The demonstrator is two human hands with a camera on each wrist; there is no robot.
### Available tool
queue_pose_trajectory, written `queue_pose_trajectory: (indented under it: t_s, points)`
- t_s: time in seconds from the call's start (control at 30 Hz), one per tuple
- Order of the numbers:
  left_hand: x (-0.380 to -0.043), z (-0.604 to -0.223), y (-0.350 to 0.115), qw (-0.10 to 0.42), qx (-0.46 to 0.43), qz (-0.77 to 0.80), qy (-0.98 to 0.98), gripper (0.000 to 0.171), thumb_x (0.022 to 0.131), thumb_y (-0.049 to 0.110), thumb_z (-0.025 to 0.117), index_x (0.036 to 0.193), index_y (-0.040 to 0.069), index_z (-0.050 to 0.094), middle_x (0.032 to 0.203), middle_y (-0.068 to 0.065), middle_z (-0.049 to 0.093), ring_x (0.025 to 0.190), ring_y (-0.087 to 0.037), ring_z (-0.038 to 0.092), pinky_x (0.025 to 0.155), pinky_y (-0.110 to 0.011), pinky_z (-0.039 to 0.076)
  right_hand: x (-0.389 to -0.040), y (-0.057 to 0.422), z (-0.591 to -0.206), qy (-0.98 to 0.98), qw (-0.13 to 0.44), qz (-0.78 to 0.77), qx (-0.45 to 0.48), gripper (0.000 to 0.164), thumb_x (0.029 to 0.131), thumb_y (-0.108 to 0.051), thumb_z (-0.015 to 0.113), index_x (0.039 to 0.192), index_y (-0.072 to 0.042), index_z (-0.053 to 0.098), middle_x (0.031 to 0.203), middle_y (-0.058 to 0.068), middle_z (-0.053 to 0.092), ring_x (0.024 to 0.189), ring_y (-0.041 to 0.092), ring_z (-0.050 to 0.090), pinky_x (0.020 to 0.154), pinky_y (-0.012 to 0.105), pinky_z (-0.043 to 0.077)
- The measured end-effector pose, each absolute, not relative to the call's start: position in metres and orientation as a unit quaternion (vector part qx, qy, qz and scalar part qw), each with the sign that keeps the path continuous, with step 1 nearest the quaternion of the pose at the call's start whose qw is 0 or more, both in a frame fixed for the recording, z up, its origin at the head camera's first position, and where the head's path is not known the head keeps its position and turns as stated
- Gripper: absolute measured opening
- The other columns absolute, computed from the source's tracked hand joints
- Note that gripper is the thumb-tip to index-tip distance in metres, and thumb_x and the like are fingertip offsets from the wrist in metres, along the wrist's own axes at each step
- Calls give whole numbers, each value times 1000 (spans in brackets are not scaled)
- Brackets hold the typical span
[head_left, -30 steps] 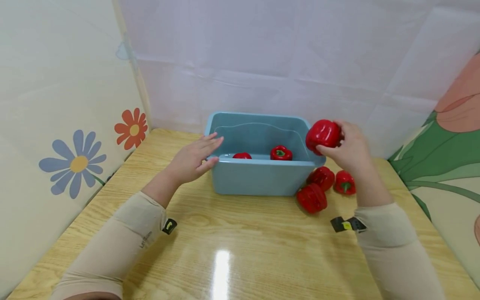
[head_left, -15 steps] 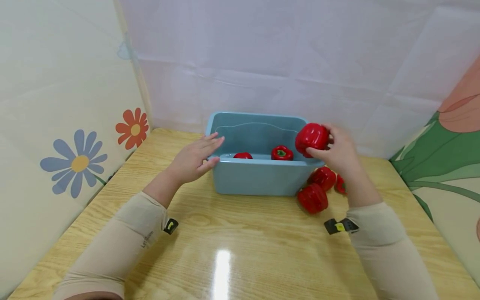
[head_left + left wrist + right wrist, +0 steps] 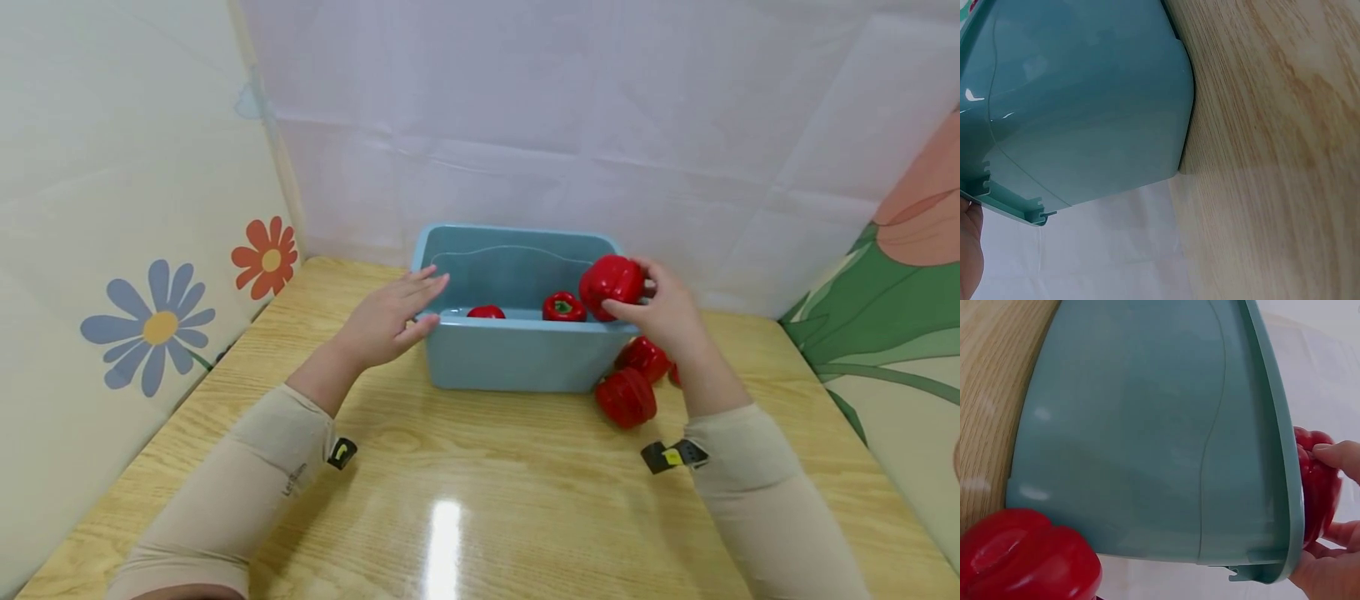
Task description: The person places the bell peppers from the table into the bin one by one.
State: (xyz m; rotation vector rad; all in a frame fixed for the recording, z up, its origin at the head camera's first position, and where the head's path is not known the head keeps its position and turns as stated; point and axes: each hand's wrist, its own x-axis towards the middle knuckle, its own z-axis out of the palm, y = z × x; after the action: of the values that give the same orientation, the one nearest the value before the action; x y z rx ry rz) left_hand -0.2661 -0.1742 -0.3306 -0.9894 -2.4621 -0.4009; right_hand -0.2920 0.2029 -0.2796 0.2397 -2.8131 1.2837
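My right hand [image 3: 666,307] grips a red bell pepper [image 3: 611,286] over the right end of a blue-green plastic bin [image 3: 525,357]. In the right wrist view, thumb and fingers hold that pepper [image 3: 1319,487], partly hidden behind the bin's rim [image 3: 1285,450]. My left hand [image 3: 386,321] rests with extended fingers on the bin's left rim. Only a bit of this hand [image 3: 969,247] shows in the left wrist view. Inside the bin lie a pepper with a green stem [image 3: 564,307] and another pepper [image 3: 486,312], mostly hidden by the front wall.
Outside the bin's right end, a front pepper [image 3: 626,398] and a second pepper [image 3: 645,358] lie on the wooden table [image 3: 480,492]. A third pepper [image 3: 674,375] is mostly covered by the right wrist. A white sheet [image 3: 525,117] hangs behind the bin.
My right hand has carried its pepper leftward and slightly down, from beside the bin's right rim to over the bin's opening. The left hand and the bin stay in place.
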Motion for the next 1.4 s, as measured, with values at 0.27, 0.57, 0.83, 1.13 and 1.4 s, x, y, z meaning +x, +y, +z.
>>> queue_pose_trajectory:
  t_s: [0.27, 0.57, 0.83, 1.13, 1.4]
  points:
    - [-266, -330, -175, 224, -357, -146, -895, 57, 96, 42, 39, 142, 9, 33, 141, -9, 39, 136, -23, 25, 111, -40, 19, -291, 204, -281, -907, 13, 414, 78, 83, 77, -42, 70, 144, -21, 26, 136, 10, 39, 120, 31, 38, 89, 50, 45]
    - [-265, -330, -175, 224, -358, -145, -895, 56, 96, 40, 40, 142, 8, 33, 141, -10, 40, 136, -23, 26, 111, -40, 18, -291, 203, -281, -910, 5, 409, 73, 86, 76, -44, 70, 145, -22, 24, 138, 9, 38, 120, 31, 38, 89, 50, 45]
    - [-265, -329, -175, 223, -360, -147, -894, 57, 96, 42, 38, 142, 8, 33, 141, -11, 39, 136, -24, 26, 111, -40, 18, -291, 203, -279, -914, 0, 398, 77, 87, 77, -44, 69, 146, -21, 21, 139, 11, 37, 122, 33, 37, 90, 52, 44]
    - [-265, -329, -175, 223, -362, -147, -893, 57, 97, 41, 37, 141, 7, 34, 141, -11, 39, 136, -24, 26, 110, -43, 20, -291, 202, -281, -917, -3, 387, 94, 82, 78, -43, 69, 144, -20, 26, 142, 10, 35, 124, 33, 38, 89, 50, 45]
    - [-267, -331, -176, 223, -362, -144, -894, 56, 96, 40, 39, 142, 8, 33, 141, -10, 40, 136, -23, 25, 111, -41, 19, -291, 201, -283, -916, 1, 386, 107, 69, 82, -38, 67, 139, -14, 37, 140, 11, 37, 123, 31, 43, 90, 47, 45]
